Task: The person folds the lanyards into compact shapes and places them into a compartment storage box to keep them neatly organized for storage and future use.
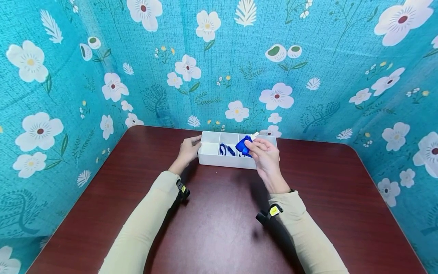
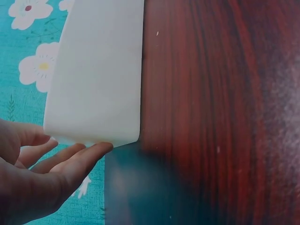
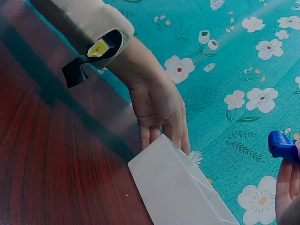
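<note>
My right hand (image 1: 266, 156) pinches a bright blue folded ribbon-like bundle (image 1: 243, 145) between thumb and fingers, over the right half of a white divided box (image 1: 226, 161). A small white tab (image 1: 254, 135) sticks out at the bundle's upper end. In the right wrist view the ribbon (image 3: 282, 146) shows a ribbed weave at the right edge. My left hand (image 1: 188, 151) touches the box's left end, its fingers (image 2: 89, 157) stretched along that end wall. Looped dark blue cords or straps (image 1: 226, 149) lie in the second compartment from the left. My right hand partly hides the compartments beyond.
The box stands near the back edge of a dark red-brown wooden table (image 1: 219, 220). A turquoise floral cloth (image 1: 219, 76) hangs behind and at both sides. Black wrist-worn devices (image 1: 183, 190) sit at both cuffs.
</note>
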{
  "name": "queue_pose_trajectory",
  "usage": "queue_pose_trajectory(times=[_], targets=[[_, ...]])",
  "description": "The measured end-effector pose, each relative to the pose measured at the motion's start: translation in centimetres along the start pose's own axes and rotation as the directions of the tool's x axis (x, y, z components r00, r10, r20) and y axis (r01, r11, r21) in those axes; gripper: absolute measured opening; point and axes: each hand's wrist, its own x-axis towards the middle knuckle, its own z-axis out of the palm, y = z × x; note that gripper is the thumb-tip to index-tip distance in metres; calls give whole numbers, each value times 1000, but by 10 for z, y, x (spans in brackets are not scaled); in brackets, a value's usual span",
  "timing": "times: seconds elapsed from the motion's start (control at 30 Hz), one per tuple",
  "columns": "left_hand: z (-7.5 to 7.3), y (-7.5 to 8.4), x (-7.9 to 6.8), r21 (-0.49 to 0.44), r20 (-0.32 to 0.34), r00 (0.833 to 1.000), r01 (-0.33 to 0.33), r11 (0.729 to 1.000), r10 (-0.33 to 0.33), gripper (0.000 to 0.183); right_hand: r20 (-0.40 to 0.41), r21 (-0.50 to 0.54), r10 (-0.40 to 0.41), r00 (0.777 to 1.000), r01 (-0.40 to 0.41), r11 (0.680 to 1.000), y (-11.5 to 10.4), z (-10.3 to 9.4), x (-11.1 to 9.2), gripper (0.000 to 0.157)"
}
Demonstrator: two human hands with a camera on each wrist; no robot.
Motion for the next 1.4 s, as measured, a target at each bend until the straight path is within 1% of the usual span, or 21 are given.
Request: queue_pose_trajectory(times=[0.1, 0.27, 0.43, 0.53, 0.7, 0.87, 1.03, 1.2, 1.4], targets=[[-2, -1, 1, -67, 22, 1000, 21, 998, -19, 42, 7, -12, 20, 1000, -20, 1000, 2, 1, 3, 19], [-4, -1, 2, -76, 33, 999, 34, 997, -31, 41, 21, -21, 38, 999, -37, 999, 4, 4, 8, 18], [-5, -1, 3, -105, 35, 997, 70, 992, -67, 41, 31, -83, 16, 999, -13, 996, 7, 11, 13, 16], [-5, -2, 3, -128, 43, 996, 89, 988, -84, 42, 39, -120, 8, 999, -4, 993, 10, 17, 17, 17], [-7, -3, 2, -147, 47, 993, 111, 983, -106, 41, 76, -139, 11, 997, -1, 990, 16, 29, 24, 20], [-7, -1, 2, -187, 68, 992, 120, 975, -109, 42, 104, -198, 19, 994, 2, 980, 23, 38, 32, 20], [-7, 0, 3, -224, 84, 990, 128, 966, -112, 41, 105, -297, 37, 994, -4, 955, 31, 44, 37, 21], [-8, -2, 4, -235, 83, 989, 141, 962, -125, 40, 104, -372, 31, 994, 10, 928, 38, 52, 42, 23], [-7, -2, 5, -241, 80, 988, 149, 959, -133, 40, 89, -486, 49, 995, 1, 874, 45, 60, 51, 24]])
